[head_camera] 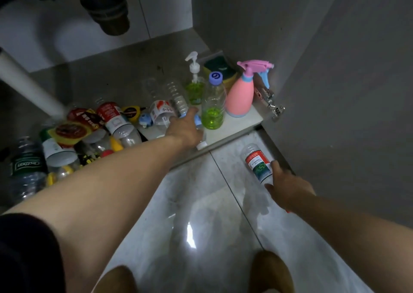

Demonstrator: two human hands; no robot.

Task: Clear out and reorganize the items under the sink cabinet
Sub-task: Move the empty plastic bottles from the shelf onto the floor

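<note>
Gripping: right hand [288, 191] has its fingers wrapped round a clear plastic bottle with a red, white and green label [257, 162], lying on the glossy grey tiled floor [201, 214] just outside the cabinet, near right.
Left hand [184, 128]: reaching in over the cabinet's front edge, fingers closed on a clear ribbed bottle with a blue neck band [178, 101].
Standing right of it: clear bottle with green liquid and a purple cap [213, 101], green pump dispenser [194, 84], pink spray bottle [242, 91].
Far left: messy pile of empty labelled bottles [73, 136].
Up top: dark drain pipe [107, 8].
</note>
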